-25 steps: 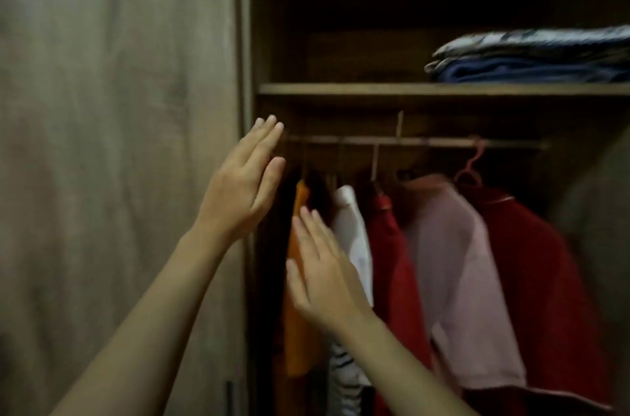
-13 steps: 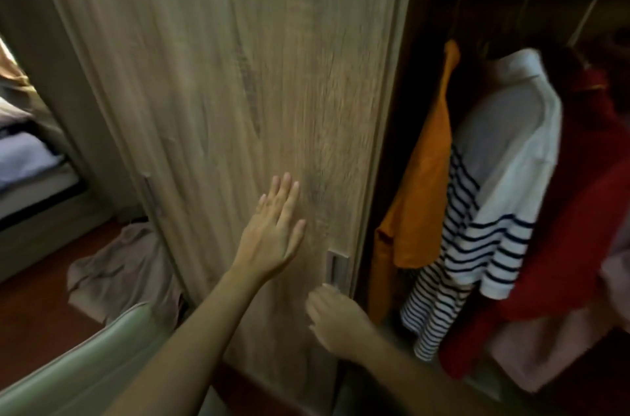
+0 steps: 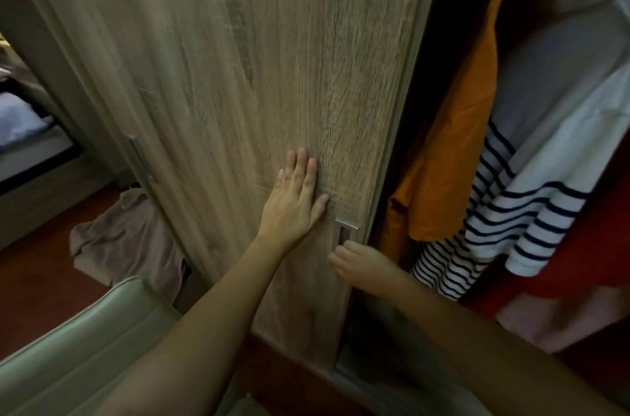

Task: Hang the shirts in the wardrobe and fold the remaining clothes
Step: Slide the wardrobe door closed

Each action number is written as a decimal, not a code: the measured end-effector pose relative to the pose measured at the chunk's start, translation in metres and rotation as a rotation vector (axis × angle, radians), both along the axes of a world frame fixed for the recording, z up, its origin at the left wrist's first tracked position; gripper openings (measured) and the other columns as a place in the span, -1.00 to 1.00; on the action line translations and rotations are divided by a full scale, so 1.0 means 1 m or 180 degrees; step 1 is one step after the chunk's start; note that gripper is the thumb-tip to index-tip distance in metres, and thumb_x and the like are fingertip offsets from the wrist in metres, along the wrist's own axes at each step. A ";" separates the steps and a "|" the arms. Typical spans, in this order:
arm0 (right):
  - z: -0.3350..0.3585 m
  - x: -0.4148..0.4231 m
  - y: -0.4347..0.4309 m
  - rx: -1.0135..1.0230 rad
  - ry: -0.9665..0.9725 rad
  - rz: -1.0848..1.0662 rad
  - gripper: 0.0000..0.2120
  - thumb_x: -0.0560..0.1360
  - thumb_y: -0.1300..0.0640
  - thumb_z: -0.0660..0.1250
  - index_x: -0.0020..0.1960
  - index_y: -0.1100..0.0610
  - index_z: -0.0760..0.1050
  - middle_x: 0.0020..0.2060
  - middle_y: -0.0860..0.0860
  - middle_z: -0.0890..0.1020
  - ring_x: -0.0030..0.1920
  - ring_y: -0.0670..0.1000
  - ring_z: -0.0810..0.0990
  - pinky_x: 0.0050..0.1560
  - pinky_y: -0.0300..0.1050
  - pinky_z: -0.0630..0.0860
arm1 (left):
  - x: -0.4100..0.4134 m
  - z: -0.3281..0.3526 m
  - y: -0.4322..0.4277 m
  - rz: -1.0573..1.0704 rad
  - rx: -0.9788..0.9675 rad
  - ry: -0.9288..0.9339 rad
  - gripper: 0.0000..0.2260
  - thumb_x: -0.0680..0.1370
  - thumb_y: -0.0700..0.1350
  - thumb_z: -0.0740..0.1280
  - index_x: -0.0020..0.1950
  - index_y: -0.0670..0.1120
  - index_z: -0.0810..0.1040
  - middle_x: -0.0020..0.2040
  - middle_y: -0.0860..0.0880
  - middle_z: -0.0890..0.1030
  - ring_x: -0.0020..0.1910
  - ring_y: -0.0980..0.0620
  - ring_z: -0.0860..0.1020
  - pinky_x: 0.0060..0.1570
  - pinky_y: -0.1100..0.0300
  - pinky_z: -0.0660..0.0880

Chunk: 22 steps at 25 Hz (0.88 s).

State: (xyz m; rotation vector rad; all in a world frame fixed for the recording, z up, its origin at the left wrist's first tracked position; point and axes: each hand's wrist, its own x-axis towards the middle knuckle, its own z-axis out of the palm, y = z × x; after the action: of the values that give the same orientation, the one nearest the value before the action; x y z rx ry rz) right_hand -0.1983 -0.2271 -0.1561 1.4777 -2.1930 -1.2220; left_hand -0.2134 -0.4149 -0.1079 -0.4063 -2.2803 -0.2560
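Forearms reach up from the lower edge, with a pale green padded seat (image 3: 68,347) under the left one. The left hand (image 3: 293,204) lies flat on the wood-grain wardrobe door (image 3: 259,81), fingers straight and close together, thumb spread toward the door's right edge, holding nothing. Just right of it and a little lower, the right hand (image 3: 361,264) has its fingers curled onto the bottom end of the metal handle (image 3: 345,233), which is set into the door near that edge. Left of the door, a crumpled beige garment (image 3: 129,238) lies on the red-brown floor (image 3: 41,286), touching the door's foot. Right of the door the wardrobe stands open and dark inside, and the shirts hang there: an orange shirt (image 3: 456,143) nearest the door edge, then a white shirt with navy stripes (image 3: 545,143) overlapping it, then a red garment (image 3: 596,245) behind the striped one, with a pink garment (image 3: 545,316) showing below. A second, long handle (image 3: 139,160) sits on the door's left side, blurred. Farthest off at the left edge is a bed (image 3: 30,149) with light bedding
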 end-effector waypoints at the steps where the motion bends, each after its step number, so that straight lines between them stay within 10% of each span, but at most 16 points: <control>1: -0.002 0.000 -0.001 0.0015 0.0012 0.0078 -0.64 0.33 0.06 0.46 0.10 0.10 0.57 0.02 0.02 0.55 0.01 0.02 0.49 0.06 -0.13 0.44 | 0.000 -0.001 0.001 -0.0014 0.0035 0.0024 -0.40 0.64 0.15 -0.09 0.52 -0.05 -0.35 0.52 0.01 -0.38 0.52 0.02 -0.26 0.42 -0.08 0.01; 22: -0.004 0.076 0.177 -0.0452 -0.0026 -0.0518 -0.87 0.27 0.03 0.47 -0.20 0.03 0.63 -0.22 -0.07 0.56 -0.17 -0.03 0.48 -0.14 -0.18 0.43 | 0.046 -0.012 0.191 -0.0426 0.0101 0.0602 -0.42 0.64 0.11 -0.08 0.54 -0.09 -0.26 0.54 -0.05 -0.30 0.53 0.00 -0.25 0.48 0.06 -0.19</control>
State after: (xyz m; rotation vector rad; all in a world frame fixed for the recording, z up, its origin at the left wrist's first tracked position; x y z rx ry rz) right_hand -0.1224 -0.0505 -0.1597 1.2736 -2.3906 -1.0816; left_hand -0.1676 -0.2241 -0.1200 -0.5444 -2.0647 -0.3076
